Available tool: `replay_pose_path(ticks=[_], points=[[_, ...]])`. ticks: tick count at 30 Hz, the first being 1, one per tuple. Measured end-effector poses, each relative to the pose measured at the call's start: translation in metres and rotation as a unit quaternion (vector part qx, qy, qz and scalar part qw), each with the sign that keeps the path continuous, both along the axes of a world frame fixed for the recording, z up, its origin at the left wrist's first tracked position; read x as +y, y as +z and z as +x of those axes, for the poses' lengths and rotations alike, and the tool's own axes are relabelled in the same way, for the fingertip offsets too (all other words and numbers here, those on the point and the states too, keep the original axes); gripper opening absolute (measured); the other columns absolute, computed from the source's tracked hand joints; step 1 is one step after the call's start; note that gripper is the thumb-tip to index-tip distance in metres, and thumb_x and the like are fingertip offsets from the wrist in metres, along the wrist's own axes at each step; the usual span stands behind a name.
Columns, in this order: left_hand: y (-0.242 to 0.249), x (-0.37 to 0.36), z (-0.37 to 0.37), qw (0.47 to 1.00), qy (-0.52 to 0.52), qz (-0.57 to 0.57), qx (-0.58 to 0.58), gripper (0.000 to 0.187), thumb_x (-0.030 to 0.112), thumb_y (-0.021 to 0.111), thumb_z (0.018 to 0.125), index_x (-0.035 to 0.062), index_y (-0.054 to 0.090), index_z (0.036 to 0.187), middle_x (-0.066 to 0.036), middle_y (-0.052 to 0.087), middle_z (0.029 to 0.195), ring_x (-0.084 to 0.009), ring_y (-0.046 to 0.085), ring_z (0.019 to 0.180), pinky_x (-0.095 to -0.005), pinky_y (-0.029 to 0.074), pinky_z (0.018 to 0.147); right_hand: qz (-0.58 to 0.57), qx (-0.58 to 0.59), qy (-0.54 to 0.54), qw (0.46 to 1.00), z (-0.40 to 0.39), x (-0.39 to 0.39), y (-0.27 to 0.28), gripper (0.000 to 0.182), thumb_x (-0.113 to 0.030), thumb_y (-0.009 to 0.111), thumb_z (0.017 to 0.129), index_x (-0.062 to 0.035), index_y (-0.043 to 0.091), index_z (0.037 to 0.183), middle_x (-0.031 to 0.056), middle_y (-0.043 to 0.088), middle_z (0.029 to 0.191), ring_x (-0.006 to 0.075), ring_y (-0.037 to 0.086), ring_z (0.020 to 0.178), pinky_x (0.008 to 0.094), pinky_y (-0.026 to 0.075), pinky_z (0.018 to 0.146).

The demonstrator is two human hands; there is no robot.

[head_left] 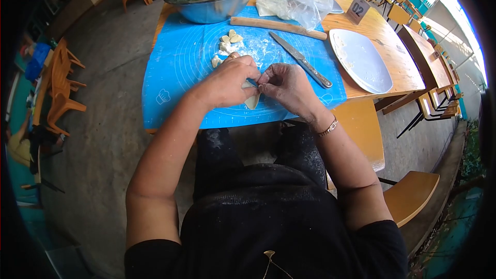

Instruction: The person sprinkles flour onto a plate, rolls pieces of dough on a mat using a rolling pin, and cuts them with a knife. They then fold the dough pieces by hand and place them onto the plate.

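Observation:
Both my hands meet over the near part of a blue baking mat. My left hand and my floury right hand pinch a flat, pale piece of dough between them; part of it hangs below the fingers. Just beyond my left hand lie small cut dough pieces and loose flour. A knife with a dark blade rests on the mat to the right of my right hand. Behind it a wooden rolling pin lies across the mat.
A large steel bowl stands at the back left. Beside it is a clear plastic bag. A white square plate with flour traces sits on the right of the wooden table, near a "02" number sign.

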State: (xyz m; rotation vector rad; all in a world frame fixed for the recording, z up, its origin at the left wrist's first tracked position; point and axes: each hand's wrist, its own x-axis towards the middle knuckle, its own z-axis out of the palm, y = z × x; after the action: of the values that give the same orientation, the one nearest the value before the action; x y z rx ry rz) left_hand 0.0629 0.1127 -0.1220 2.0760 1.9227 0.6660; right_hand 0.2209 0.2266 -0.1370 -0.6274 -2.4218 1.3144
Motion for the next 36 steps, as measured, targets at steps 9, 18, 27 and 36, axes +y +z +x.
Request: replay_pose_path(ticks=[9,18,27,36], points=[[0.013,0.012,-0.027,0.970,-0.063,-0.135,-0.190,0.017,0.012,0.073,0.082,0.0048,0.068,0.097,-0.004,0.064,0.104,-0.0199,0.058,0.103,-0.0363,0.044,0.096,-0.037,0.131,-0.028,0.990,-0.004,-0.003,0.002,0.025,-0.022,0.074,0.085,0.0026,0.068,0.085,0.0097,0.066,0.072,0.0123,0.059,0.066,0.0304,0.050,0.063],[0.019,0.007,-0.034,0.949,-0.033,-0.091,-0.300,0.010,0.011,0.069,0.080,0.0046,0.064,0.085,-0.002,0.064,0.083,-0.0082,0.060,0.078,-0.0253,0.049,0.074,-0.038,0.017,0.001,0.999,-0.006,-0.022,0.002,0.049,-0.042,0.084,0.072,0.0033,0.069,0.081,0.0088,0.064,0.067,0.0160,0.060,0.061,0.0319,0.049,0.058],[0.036,0.006,-0.029,0.943,-0.020,-0.043,-0.329,0.012,0.013,0.069,0.086,0.0036,0.063,0.089,0.001,0.062,0.082,-0.0069,0.058,0.078,-0.0246,0.048,0.074,-0.088,0.111,0.000,0.990,-0.004,-0.017,0.018,0.025,-0.024,0.076,0.085,0.0010,0.071,0.085,0.0061,0.067,0.071,0.0092,0.059,0.064,0.0290,0.047,0.058],[0.041,-0.008,-0.009,0.931,-0.004,0.031,-0.364,0.027,0.015,0.067,0.091,-0.0004,0.061,0.113,-0.007,0.064,0.103,-0.0122,0.061,0.097,-0.0265,0.049,0.085,-0.100,0.091,0.085,0.987,0.068,0.039,0.092,0.016,-0.014,0.077,0.085,-0.0014,0.070,0.092,0.0019,0.069,0.079,0.0075,0.062,0.067,0.0200,0.047,0.057]])
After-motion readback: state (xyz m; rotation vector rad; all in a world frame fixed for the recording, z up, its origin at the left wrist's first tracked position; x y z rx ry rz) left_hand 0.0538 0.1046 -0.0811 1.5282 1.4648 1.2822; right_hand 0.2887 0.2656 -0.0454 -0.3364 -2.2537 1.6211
